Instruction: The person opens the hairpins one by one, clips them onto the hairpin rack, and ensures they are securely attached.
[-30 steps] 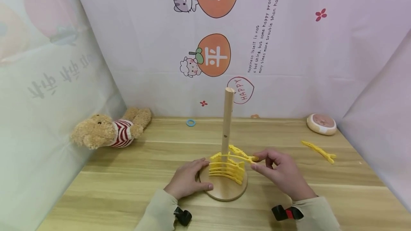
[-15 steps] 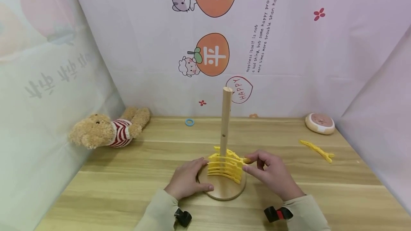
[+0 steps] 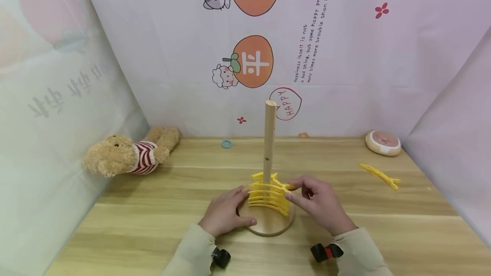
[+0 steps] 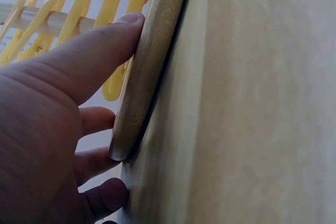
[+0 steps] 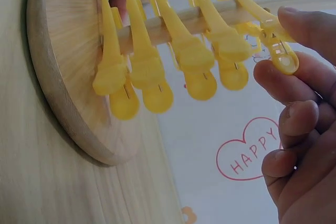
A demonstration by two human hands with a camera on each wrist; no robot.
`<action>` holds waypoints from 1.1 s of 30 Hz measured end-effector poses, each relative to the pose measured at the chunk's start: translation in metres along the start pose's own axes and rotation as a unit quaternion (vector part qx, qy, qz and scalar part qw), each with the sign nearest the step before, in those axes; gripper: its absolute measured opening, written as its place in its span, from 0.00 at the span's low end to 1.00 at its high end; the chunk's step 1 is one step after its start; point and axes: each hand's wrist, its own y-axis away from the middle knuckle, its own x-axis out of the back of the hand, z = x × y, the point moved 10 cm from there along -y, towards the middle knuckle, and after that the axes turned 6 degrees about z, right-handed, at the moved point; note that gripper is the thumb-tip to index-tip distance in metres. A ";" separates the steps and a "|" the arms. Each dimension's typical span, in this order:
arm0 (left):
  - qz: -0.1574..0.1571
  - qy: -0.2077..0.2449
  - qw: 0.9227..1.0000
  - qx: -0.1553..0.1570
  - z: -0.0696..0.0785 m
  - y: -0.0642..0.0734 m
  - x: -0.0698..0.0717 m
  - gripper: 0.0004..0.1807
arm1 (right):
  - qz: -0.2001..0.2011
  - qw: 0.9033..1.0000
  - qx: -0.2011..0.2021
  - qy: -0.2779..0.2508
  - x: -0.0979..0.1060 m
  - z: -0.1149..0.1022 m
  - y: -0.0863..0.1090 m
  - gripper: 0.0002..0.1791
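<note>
A round wooden base (image 3: 268,228) carries an upright wooden post (image 3: 270,139). Several yellow plastic hair clips (image 3: 266,201) are stacked around the lower post, their long jaws on either side of it. My left hand (image 3: 226,212) holds the base at its left rim; in the left wrist view, the thumb (image 4: 100,51) lies along the upper side and other fingertips touch the edge. My right hand (image 3: 320,203) pinches the tail of the topmost hair clip (image 5: 257,11) between thumb and fingers. That clip sits at the post, above the others and tilted from them.
Another yellow hair clip (image 3: 379,176) lies on the table to the right. A round plush-like object (image 3: 383,143) sits at the back right, a blue ring (image 3: 226,144) at the back. The teddy bear (image 3: 132,152) lies at left. Printed white cloth (image 3: 172,54) walls the table.
My right hand has moved left with the pinched hair clip, bringing it onto the post above the stack. My left hand stays on the base. The head view has shifted slightly.
</note>
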 end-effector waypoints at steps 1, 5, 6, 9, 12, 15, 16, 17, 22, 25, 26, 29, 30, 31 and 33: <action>0.001 -0.002 1.000 0.000 0.000 0.000 0.001 0.48 | 0.000 1.000 0.005 -0.001 -0.001 -0.001 -0.001 0.09; -0.001 -0.008 1.000 0.000 -0.001 0.001 0.000 0.49 | -0.001 1.000 0.008 -0.003 -0.005 -0.002 0.001 0.10; -0.001 -0.008 1.000 -0.001 -0.001 0.002 -0.001 0.49 | -0.002 1.000 0.005 0.000 -0.005 -0.002 0.001 0.10; -0.002 -0.005 1.000 -0.003 -0.001 0.001 -0.005 0.49 | -0.002 1.000 -0.006 0.019 -0.003 0.002 0.003 0.12; 0.001 0.001 1.000 -0.003 -0.001 0.001 -0.008 0.49 | -0.007 0.999 -0.016 0.032 -0.001 0.004 0.004 0.14; 0.003 0.005 1.000 -0.002 -0.002 0.000 -0.008 0.49 | -0.012 0.999 -0.024 0.036 0.000 0.005 0.004 0.17; 0.004 0.006 1.000 -0.002 -0.003 -0.001 -0.008 0.49 | -0.013 0.999 -0.028 0.036 0.000 0.005 0.003 0.18; 0.005 0.007 1.000 -0.002 -0.003 -0.001 -0.006 0.49 | -0.015 0.999 -0.033 0.036 0.000 0.006 0.002 0.19; 0.008 0.012 1.000 -0.001 -0.003 -0.002 0.001 0.49 | -0.019 0.998 -0.045 0.037 0.004 0.011 -0.003 0.22; 0.010 0.017 1.000 0.003 -0.005 -0.001 0.001 0.49 | -0.007 0.998 -0.042 0.035 0.011 0.016 -0.004 0.19; 0.011 0.017 1.000 0.004 -0.006 0.000 0.000 0.49 | -0.001 0.999 -0.039 0.035 0.014 0.017 -0.004 0.17; 0.013 0.020 1.000 0.004 -0.007 0.000 -0.001 0.50 | 0.030 0.998 -0.035 0.051 0.029 0.024 -0.005 0.13; 0.014 0.021 1.000 0.004 -0.007 -0.001 -0.001 0.50 | 0.041 0.997 -0.036 0.056 0.035 0.027 -0.005 0.12; 0.014 0.021 1.000 0.003 -0.006 -0.001 -0.001 0.50 | 0.052 0.996 -0.037 0.062 0.041 0.030 -0.005 0.12; 0.015 0.021 1.000 0.003 -0.006 -0.001 0.000 0.49 | 0.072 0.994 -0.042 0.076 0.053 0.037 -0.005 0.12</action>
